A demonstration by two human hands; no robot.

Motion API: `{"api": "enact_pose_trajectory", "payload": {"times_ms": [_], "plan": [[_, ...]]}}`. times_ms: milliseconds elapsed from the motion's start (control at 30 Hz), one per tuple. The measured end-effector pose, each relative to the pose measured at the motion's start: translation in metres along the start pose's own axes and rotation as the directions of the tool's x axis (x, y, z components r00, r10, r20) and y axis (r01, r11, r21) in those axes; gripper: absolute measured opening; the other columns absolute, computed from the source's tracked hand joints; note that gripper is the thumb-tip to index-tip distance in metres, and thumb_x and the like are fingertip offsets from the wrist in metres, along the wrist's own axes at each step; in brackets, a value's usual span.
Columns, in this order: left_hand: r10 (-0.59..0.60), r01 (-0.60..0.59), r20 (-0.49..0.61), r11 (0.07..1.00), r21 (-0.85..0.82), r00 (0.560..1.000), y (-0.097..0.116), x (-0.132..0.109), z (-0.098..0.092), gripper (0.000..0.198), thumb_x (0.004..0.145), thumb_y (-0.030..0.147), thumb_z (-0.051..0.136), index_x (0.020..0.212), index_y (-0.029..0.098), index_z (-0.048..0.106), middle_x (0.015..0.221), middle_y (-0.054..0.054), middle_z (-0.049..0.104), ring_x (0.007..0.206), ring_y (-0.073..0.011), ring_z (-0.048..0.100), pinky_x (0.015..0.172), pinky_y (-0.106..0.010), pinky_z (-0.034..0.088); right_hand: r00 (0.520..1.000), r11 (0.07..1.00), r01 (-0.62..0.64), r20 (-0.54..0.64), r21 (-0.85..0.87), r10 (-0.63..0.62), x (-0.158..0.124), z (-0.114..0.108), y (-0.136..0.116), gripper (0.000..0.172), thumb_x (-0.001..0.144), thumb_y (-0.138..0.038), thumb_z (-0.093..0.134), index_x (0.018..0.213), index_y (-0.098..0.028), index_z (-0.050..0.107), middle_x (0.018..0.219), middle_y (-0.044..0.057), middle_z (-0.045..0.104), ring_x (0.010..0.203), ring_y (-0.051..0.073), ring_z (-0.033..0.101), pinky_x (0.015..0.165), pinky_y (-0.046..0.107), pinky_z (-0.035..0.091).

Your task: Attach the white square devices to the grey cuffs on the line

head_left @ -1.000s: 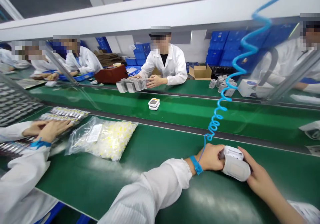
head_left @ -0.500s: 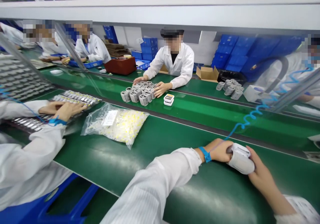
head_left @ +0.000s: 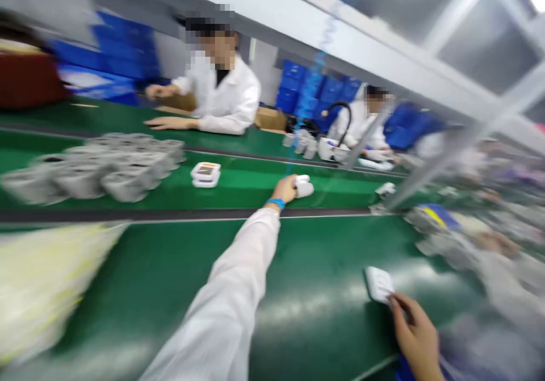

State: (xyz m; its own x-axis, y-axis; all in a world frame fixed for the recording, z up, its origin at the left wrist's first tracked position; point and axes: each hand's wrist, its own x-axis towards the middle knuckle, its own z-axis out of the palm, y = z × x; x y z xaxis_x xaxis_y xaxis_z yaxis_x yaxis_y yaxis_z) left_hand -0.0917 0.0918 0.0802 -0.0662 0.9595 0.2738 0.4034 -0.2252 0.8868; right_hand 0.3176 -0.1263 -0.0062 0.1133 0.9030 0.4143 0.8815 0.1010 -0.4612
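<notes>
Holds a white rounded piece (head_left: 305, 187) in the left hand (head_left: 285, 189), closed on its left side at the end of an outstretched white sleeve (head_left: 232, 273), probably to keep the right side uncovered. Cannot tell whether touching the green belt (head_left: 251, 179) or just above it. Pinches a flat white part (head_left: 380, 284) in the right hand (head_left: 415, 333), narrow on its near right corner, over the near counter (head_left: 315, 267), perhaps to leave the broad face unobscured. Wears a blue wrist strap (head_left: 277, 203) at the left cuff, seemingly tethered to the blurred coiled blue cord (head_left: 314, 80) hanging beyond. Has a white device with a screen (head_left: 206, 175) on the belt, left of the left hand and well apart from it, and grey cuffs (head_left: 131, 176) crowded farther left, both blocking a leftward path. Has a bag of yellow and white pieces (head_left: 46, 290) taking up the near left. Faces a person in a white coat (head_left: 238, 94) across the belt. Meets a slanted metal post (head_left: 426, 168) and smeared grey goods (head_left: 443, 239) to the right, too blurred to identify.
</notes>
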Motion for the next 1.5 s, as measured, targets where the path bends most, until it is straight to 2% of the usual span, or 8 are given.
{"api": "enact_pose_trajectory", "payload": {"times_ms": [300,500,667,767,933,1067,1233,1500], "plan": [[0.08,-0.062,-0.061,0.964,0.257,0.995,-0.035,0.004,0.037,0.033,0.085,0.022,0.048,0.11,0.008,0.065,0.111,-0.018,0.07,0.102,-0.03,0.063,0.097,-0.039,0.044,0.999,0.99,0.002,0.036,0.139,-0.007,0.052,0.011,-0.012,0.026,0.084,-0.047,0.062,0.092,-0.023,0.067,0.08,0.007,0.064,0.074,0.025,0.061,0.075,0.042,0.053],[0.308,-0.413,0.391,0.883,0.221,0.867,0.009,-0.094,0.115,0.046,0.085,0.055,0.056,0.115,0.022,0.068,0.119,-0.01,0.07,0.114,-0.0322,0.061,0.101,-0.042,0.044,0.998,0.972,-0.022,0.057,0.232,0.008,0.082,0.043,-0.029,0.02,0.086,-0.043,0.062,0.089,-0.025,0.067,0.092,0.006,0.067,0.084,0.022,0.063,0.081,0.034,0.052],[0.294,-0.492,0.591,0.846,0.205,0.752,0.031,-0.139,0.157,0.069,0.071,0.053,0.073,0.134,0.026,0.061,0.14,-0.014,0.058,0.134,-0.0468,0.042,0.109,-0.059,0.033,0.9,0.917,-0.351,-0.2,0.19,0.386,0.14,0.011,0.02,0.038,0.096,-0.044,0.041,0.116,-0.015,0.053,0.116,0.015,0.06,0.105,0.025,0.057,0.097,0.04,0.045],[0.281,-0.445,0.576,0.881,0.163,0.768,0.029,-0.142,0.155,0.056,0.077,0.038,0.068,0.131,0.028,0.063,0.134,-0.013,0.062,0.129,-0.0422,0.05,0.109,-0.055,0.036,0.741,0.807,-0.574,-0.333,0.137,0.583,0.181,-0.011,0.061,0.065,0.09,-0.05,0.053,0.133,-0.003,0.035,0.135,0.03,0.041,0.125,0.036,0.043,0.107,0.048,0.033],[0.087,-0.048,0.26,0.987,-0.153,0.962,0.015,-0.141,0.135,0.062,0.068,0.035,0.079,0.126,0.022,0.063,0.134,-0.012,0.059,0.122,-0.0326,0.056,0.103,-0.045,0.046,0.617,0.679,-0.734,-0.386,0.032,0.686,0.222,-0.004,0.096,0.079,0.081,-0.053,0.067,0.134,-0.004,0.032,0.136,0.033,0.037,0.126,0.042,0.042,0.103,0.051,0.035],[-0.285,0.326,0.171,0.688,-0.648,0.943,0.002,-0.131,0.118,0.067,0.061,0.038,0.087,0.12,0.018,0.063,0.116,-0.01,0.066,0.082,-0.0181,0.064,0.067,-0.029,0.052,0.636,0.664,-0.746,-0.359,-0.057,0.683,0.229,0.003,0.107,0.065,0.084,-0.05,0.063,0.128,-0.01,0.038,0.129,0.026,0.05,0.115,0.036,0.055,0.095,0.045,0.043],[-0.429,0.324,0.197,0.247,-0.913,0.881,-0.006,-0.113,0.101,0.046,0.067,0.039,0.085,0.103,0.014,0.069,0.1,-0.008,0.068,0.064,-0.0096,0.054,0.055,-0.024,0.045,0.711,0.694,-0.7,-0.252,-0.165,0.657,0.228,-0.014,0.118,0.066,0.075,-0.05,0.071,0.122,-0.013,0.043,0.108,0.02,0.064,0.102,0.035,0.063,0.085,0.041,0.047],[-0.463,0.343,0.191,0.27,-0.9,0.865,-0.001,-0.113,0.103,0.055,0.054,0.016,0.088,0.106,0.015,0.069,0.102,-0.008,0.07,0.073,-0.0128,0.06,0.055,-0.021,0.042,0.812,0.741,-0.526,0.011,-0.418,0.583,0.249,-0.051,0.142,0.066,0.066,-0.058,0.075,0.112,-0.016,0.055,0.109,0.032,0.064,0.1,0.043,0.062,0.074,0.046,0.041]]}}
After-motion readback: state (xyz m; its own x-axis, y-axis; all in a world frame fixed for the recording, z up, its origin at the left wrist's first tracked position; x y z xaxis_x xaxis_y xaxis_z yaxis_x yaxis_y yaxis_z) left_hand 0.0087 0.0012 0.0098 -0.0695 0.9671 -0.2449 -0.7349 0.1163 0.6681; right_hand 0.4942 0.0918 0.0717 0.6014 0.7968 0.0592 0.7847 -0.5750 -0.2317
